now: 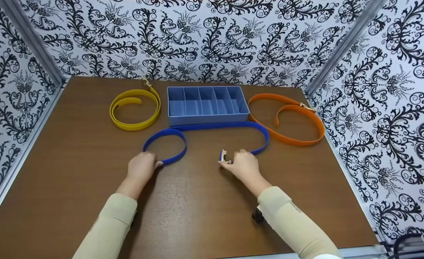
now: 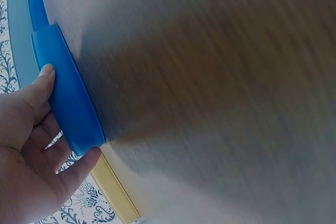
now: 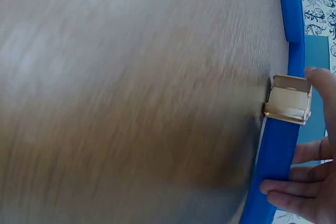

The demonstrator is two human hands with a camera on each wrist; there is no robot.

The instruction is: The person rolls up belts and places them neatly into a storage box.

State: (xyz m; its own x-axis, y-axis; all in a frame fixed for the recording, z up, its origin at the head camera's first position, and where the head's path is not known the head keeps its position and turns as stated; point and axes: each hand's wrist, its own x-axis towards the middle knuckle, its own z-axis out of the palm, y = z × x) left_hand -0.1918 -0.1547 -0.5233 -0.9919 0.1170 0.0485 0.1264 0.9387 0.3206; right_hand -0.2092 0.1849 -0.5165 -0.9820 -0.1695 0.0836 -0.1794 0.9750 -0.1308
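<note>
A blue belt (image 1: 219, 125) stands on its edge on the table, looped at the left and curving round at the right. My left hand (image 1: 142, 166) holds the looped end; in the left wrist view the thumb and fingers grip the blue strap (image 2: 71, 90) from both sides. At the buckle end, my right hand (image 1: 245, 164) pinches the belt beside its gold buckle (image 1: 224, 156). The right wrist view shows that buckle (image 3: 287, 99) near the thumb, with fingers curled about the strap (image 3: 270, 161).
Behind the blue belt stands a blue-grey tray (image 1: 208, 118) divided into several compartments. A coiled yellow belt (image 1: 133, 126) lies to its left, a looped orange belt (image 1: 298, 142) to its right. Patterned walls (image 1: 204, 43) enclose the brown table (image 1: 197, 216) at the back and sides.
</note>
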